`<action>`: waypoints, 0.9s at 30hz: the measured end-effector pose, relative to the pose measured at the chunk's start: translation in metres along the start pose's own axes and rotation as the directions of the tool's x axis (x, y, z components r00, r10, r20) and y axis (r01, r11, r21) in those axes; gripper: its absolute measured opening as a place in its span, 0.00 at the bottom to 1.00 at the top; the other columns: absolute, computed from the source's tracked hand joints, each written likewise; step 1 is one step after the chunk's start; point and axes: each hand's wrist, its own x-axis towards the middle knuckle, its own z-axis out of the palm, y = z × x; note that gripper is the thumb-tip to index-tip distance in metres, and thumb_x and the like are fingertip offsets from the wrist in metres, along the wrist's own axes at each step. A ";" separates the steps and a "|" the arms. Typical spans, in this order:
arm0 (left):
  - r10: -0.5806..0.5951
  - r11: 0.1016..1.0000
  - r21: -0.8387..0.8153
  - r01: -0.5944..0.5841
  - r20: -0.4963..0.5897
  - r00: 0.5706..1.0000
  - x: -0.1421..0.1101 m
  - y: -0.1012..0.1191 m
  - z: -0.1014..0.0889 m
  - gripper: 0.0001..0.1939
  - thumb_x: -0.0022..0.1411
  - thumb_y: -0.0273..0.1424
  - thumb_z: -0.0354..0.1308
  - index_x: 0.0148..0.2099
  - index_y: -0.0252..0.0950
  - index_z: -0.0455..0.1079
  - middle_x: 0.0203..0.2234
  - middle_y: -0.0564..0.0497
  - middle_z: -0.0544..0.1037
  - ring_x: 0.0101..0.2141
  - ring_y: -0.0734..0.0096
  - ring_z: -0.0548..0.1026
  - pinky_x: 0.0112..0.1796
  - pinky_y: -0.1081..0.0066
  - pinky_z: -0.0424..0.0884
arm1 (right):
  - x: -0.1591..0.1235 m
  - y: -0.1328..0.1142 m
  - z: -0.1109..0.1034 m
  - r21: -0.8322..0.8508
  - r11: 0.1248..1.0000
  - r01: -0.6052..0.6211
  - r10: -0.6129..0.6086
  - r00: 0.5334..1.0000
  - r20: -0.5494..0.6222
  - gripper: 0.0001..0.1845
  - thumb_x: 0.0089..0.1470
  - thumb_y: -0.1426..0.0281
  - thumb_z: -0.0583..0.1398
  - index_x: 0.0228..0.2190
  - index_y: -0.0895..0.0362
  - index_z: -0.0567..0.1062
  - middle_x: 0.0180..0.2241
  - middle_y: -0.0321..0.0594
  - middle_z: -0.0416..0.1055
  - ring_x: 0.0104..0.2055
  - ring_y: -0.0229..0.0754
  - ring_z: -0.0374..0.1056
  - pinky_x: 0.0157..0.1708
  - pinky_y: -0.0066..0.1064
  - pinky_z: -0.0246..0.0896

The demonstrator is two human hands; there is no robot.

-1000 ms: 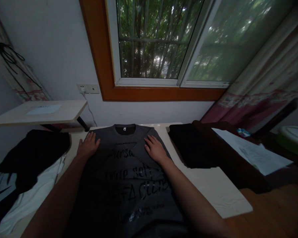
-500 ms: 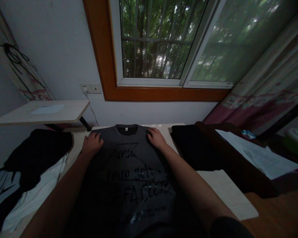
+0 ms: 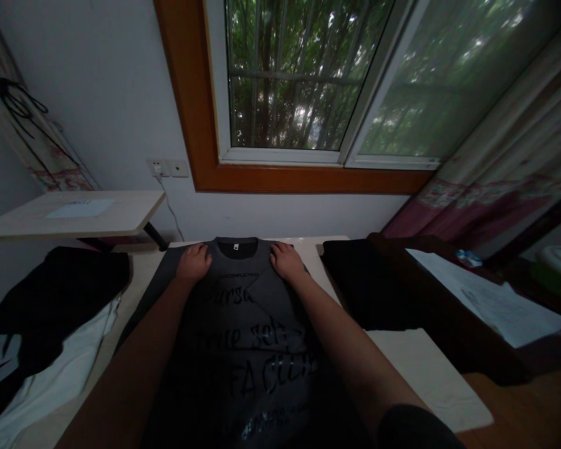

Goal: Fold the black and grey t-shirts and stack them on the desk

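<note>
A dark grey T-shirt (image 3: 243, 324) with black lettering lies flat, front up, on a pale table (image 3: 425, 374), its collar (image 3: 236, 247) toward the wall. My left hand (image 3: 194, 262) rests on the shirt's top edge just left of the collar, fingers curled onto the fabric. On the other side of the collar, my right hand (image 3: 286, 260) sits with its fingers bent over the cloth too. Both forearms stretch along the shirt. A folded-in sleeve makes a diagonal crease under the right hand.
A folded black garment (image 3: 359, 280) lies to the right of the shirt. A heap of black and white clothes (image 3: 51, 305) is on the left, below a small shelf (image 3: 75, 212). Papers (image 3: 490, 293) lie on a dark wooden desk at the right. Window and curtain stand behind.
Both hands slid up the shirt and inward toward the collar. Their fingers, flat on the cloth a second ago, are now curled at the top edge.
</note>
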 end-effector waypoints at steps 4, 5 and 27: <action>-0.027 1.000 0.003 0.027 0.009 1.000 -0.001 -0.001 0.002 0.28 0.70 0.38 0.44 0.66 0.32 0.65 0.65 0.39 0.67 0.64 0.53 0.64 0.64 0.54 0.58 | 0.002 0.001 0.002 -0.020 1.000 -0.018 0.019 0.999 0.030 0.27 0.68 0.61 0.51 0.63 0.57 0.67 0.66 0.50 0.62 0.67 0.52 0.56 0.66 0.46 0.45; -0.032 0.999 0.004 0.032 0.014 0.999 -0.002 0.000 0.002 0.28 0.70 0.38 0.44 0.67 0.33 0.64 0.66 0.39 0.66 0.65 0.53 0.63 0.64 0.53 0.57 | 0.003 0.001 0.002 -0.019 1.000 -0.023 0.024 0.999 0.027 0.27 0.68 0.61 0.51 0.63 0.58 0.68 0.66 0.51 0.62 0.67 0.52 0.56 0.67 0.47 0.43; -0.036 0.999 -0.035 0.037 0.014 0.999 -0.010 0.003 -0.005 0.28 0.70 0.37 0.44 0.69 0.37 0.61 0.68 0.42 0.64 0.65 0.54 0.63 0.65 0.53 0.54 | 0.007 -0.029 0.013 0.070 0.997 -0.008 0.006 1.000 0.029 0.28 0.69 0.58 0.50 0.62 0.59 0.68 0.67 0.50 0.60 0.69 0.50 0.55 0.68 0.42 0.47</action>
